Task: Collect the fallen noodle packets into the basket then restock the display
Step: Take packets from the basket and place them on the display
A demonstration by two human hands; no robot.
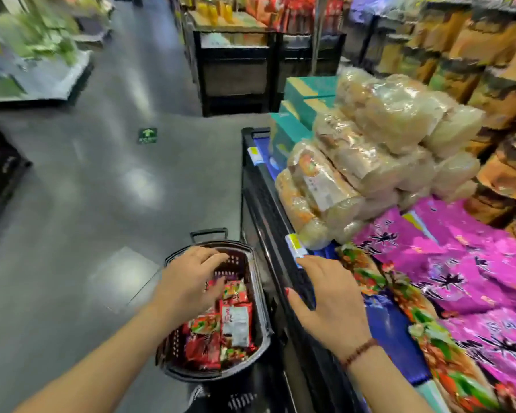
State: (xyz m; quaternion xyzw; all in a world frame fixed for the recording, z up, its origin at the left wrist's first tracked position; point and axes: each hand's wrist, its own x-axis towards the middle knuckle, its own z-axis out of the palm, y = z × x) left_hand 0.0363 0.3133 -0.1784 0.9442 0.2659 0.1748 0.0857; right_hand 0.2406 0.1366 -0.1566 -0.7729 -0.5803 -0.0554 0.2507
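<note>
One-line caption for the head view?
Left hand reaches into basket of noodle packets; right hand rests on display.

Both forearms are bare, with no sleeves showing. The right hand [331, 305] wears a string of small reddish-brown beads [358, 351] around the wrist, and its thumbnail is painted red. The left hand [188, 281] carries no ring, watch or band.

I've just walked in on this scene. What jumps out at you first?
Probably the bright magenta packets spread over the display at right, with a heap of pale clear-wrapped noodle bundles stacked behind them. Low in the middle, a dark basket on the floor holds red noodle packets; the left hand reaches in, the right hand rests on the display edge.
</note>
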